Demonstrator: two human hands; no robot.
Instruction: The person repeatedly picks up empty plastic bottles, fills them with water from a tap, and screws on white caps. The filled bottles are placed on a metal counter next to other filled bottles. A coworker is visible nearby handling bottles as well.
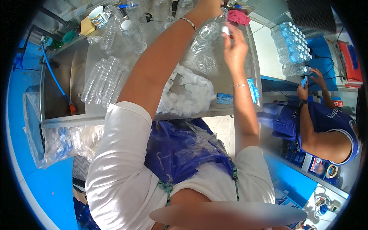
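Observation:
My left hand (pixel 211 7) reaches to the top edge of the view, beside the neck of a clear plastic bottle (pixel 205 37); its fingers are mostly cut off, so what it touches cannot be told. Just right of this bottle, my right hand (pixel 237 47) pinches a white bottle cap (pixel 226 30) between thumb and fingers. Below my forearms lies a clear bag of white caps (pixel 188 96). Several clear bottles lie side by side (pixel 105 80) at the left, and a bottle with a white cap (pixel 133 36) stands behind them.
Metal counter with a sink (pixel 64 89) at left, blue hose (pixel 54 76) over it. Yellow sponge (pixel 87 26), patterned mug (pixel 98 16) and pink cloth (pixel 238 17) at the back. Capped bottles (pixel 290 43) stand on a white surface at right, where another person (pixel 325 123) holds a phone.

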